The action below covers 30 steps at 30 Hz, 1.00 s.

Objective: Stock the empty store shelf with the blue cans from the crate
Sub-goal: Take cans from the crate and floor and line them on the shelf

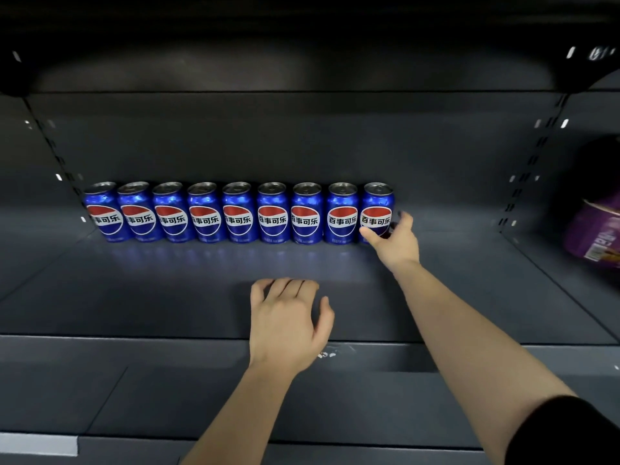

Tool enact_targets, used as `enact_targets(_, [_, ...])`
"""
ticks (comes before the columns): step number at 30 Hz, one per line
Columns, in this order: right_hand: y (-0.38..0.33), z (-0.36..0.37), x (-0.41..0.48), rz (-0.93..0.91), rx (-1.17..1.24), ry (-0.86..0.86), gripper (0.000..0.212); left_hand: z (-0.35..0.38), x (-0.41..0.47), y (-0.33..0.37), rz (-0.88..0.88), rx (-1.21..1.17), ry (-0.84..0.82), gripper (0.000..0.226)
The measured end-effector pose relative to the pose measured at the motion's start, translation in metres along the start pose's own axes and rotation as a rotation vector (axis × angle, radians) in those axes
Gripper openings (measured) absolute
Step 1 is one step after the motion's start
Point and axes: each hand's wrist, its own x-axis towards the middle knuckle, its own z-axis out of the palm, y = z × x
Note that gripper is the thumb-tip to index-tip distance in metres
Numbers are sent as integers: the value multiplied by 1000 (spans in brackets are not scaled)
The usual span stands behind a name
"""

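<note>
Your right hand (393,241) grasps the upright rightmost can (376,206) low down, ending the back row of blue cans (238,213) on the shelf (161,290); bare shelf lies to its right, while your left hand (285,325) rests relaxed, holding nothing, near the front edge.

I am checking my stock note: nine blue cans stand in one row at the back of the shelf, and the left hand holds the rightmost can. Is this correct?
Not quite: the head view shows the right hand holding the rightmost can; the left hand rests on the shelf. The rest stands.
</note>
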Motion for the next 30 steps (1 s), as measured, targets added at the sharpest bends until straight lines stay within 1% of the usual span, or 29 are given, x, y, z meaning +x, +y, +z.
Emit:
enact_targets(3, [-5, -4, -10, 64, 103, -69, 90, 0, 0, 0, 5, 9, -2, 31])
enact_targets(6, [-6, -13, -27, 124, 116, -103, 88, -2, 0, 1, 8, 0, 1, 30])
enact_targets(8, [-6, -20, -44, 119, 112, -113, 74, -2, 0, 1, 23, -1, -8, 31])
enact_targets(12, [-7, -30, -86, 41, 85, -103, 47, -4, -3, -1, 67, -17, -44, 36])
enact_targets(14, [-11, -35, -110, 41, 164, -132, 30, -12, -12, -2, 86, -46, -53, 39])
enact_targets(15, [-15, -39, -123, 51, 224, -162, 28, -16, -19, -3, 95, -64, -47, 39])
enact_targets(17, [-26, -47, -153, 39, 309, -207, 33, -29, -39, -5, 112, -96, -22, 38])
enact_targets(20, [-38, -56, -199, 17, 356, -277, 33, -47, -69, -10, 131, -135, 7, 37])
enact_targets(23, [-37, -51, -242, 18, 310, -341, 32, -62, -99, -13, 150, -155, 2, 36])
enact_targets(27, [-6, -31, -294, 27, 172, -456, 24, -67, -152, -25, 184, -177, -24, 33])
enact_targets(30, [38, -12, -322, 48, 23, -536, 16, -55, -199, -40, 173, -144, -129, 33])
